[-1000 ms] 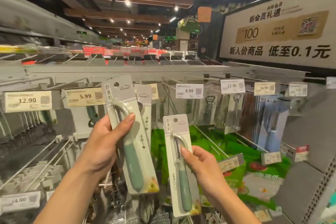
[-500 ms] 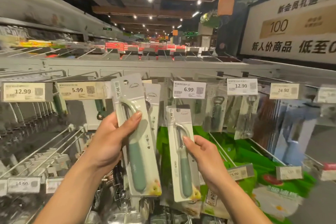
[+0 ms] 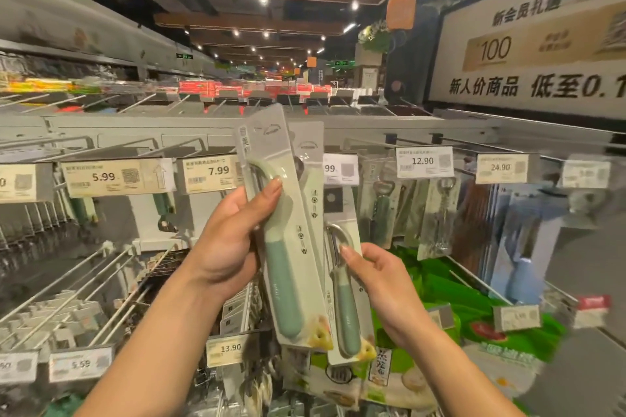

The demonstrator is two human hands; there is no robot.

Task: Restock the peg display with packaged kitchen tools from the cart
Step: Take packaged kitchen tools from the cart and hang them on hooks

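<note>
Up close, I see both hands raised in front of a shop's peg display, each holding a carded peeler pack. The left hand [image 3: 230, 247] grasps the larger peeler pack [image 3: 288, 291] by its left edge, fingers curled behind the card and the thumb laid across the clear blister just above the green handle. Most of that pack stands above and to the right of the grip, tilted slightly, and its hang-hole end reaches the top rail of the display. The right hand [image 3: 386, 284] pinches the smaller peeler pack [image 3: 345, 318] from its right side, thumb pressed on the metal blade head and the green handle hanging below the grip. This pack sits lower, and the larger one overlaps its left edge. Another pale card [image 3: 308, 149] shows behind the larger pack; I cannot tell whether it is held or hanging. Price tags reading 5.99 [image 3: 101, 178], 7.99 [image 3: 211, 174] and 12.90 [image 3: 423, 162] line the rail. Wire pegs [image 3: 84, 281] jut out at lower left, packaged bottle openers [image 3: 382, 210] hang to the right, and green bags [image 3: 474, 308] lie below them.
</note>
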